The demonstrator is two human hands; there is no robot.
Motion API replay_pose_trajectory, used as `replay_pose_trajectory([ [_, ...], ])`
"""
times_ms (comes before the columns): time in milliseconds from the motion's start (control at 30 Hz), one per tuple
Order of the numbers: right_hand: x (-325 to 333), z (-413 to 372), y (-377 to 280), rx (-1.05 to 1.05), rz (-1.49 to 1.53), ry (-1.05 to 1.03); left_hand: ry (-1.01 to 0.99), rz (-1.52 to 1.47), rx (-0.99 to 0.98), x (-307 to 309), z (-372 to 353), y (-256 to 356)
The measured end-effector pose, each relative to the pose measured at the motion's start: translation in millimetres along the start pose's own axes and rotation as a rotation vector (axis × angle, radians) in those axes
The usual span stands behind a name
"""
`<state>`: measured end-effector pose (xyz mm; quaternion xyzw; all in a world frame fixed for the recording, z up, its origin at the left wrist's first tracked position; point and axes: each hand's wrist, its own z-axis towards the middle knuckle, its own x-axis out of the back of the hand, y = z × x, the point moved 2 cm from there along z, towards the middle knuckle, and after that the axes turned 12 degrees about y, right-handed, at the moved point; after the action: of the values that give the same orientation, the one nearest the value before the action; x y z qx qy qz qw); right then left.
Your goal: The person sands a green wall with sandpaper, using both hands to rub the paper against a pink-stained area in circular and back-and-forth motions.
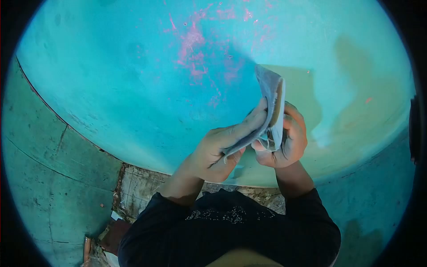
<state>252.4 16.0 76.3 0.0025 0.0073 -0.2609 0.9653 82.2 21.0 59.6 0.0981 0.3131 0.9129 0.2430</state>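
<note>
Both hands hold a folded grey cloth (270, 80) upright in front of my chest. Its edges look frayed, and a brownish strip shows along the inside of the fold. My left hand (224, 144) grips it from the left, with the fingers straight along the outer face and the thumb beneath. My right hand (289, 140) is closed round its right side near the bottom, fingers curled and thumb at the loose lower edge. Behind the cloth spreads a large turquoise surface (147, 107).
Pink scuffed patches (193, 44) mark the turquoise surface, and shadows fall on its right side. A green panelled surface (58, 178) lies at the lower left. Dirty tiles (138, 187) show below the curved edge. A brown pipe-like piece (87, 250) stands at bottom left.
</note>
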Motion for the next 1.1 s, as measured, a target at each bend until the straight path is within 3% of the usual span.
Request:
replay_pose_trajectory([
  [33,-1.2,-2.4,3.1,-0.002,0.054,-0.029,0.004,0.002,0.000,-2.5,-2.1,-2.9],
  [100,-8.0,-5.7,8.1,0.066,0.053,0.036,0.204,0.000,-0.069,-6.1,-7.3,-5.6],
  [233,-9.3,-1.2,19.6,0.236,0.238,0.134,0.324,0.061,0.025,-13.2,-13.1,-3.7],
  [267,-9.8,1.9,15.4,0.303,0.188,0.085,0.327,0.063,0.024,-16.4,-13.0,-1.5],
  [333,-12.0,9.9,4.4,0.404,0.081,0.015,0.297,-0.234,0.152,-24.4,-13.1,2.7],
  [567,-13.5,15.8,-5.4,0.448,0.003,-0.169,0.408,-0.104,-0.004,-24.0,-19.6,-11.3],
  [733,-8.6,10.5,-16.1,0.275,0.009,-0.175,0.200,-0.338,-0.164,-24.5,-8.0,-14.1],
  [800,-12.1,1.4,-18.5,0.179,0.007,-0.253,0.311,-0.373,0.162,-34.6,-6.0,8.8],
  [900,-15.6,-8.4,-24.1,0.162,-0.130,-0.224,0.322,-0.509,0.255,-36.7,-11.3,7.7],
  [933,-13.3,-10.9,-24.6,0.171,-0.182,-0.228,0.243,-0.624,0.295,-37.2,-11.1,11.5],
  [1100,4.3,21.0,-20.3,0.126,-0.153,-0.496,0.238,-0.611,0.098,-53.5,3.7,-6.4],
])
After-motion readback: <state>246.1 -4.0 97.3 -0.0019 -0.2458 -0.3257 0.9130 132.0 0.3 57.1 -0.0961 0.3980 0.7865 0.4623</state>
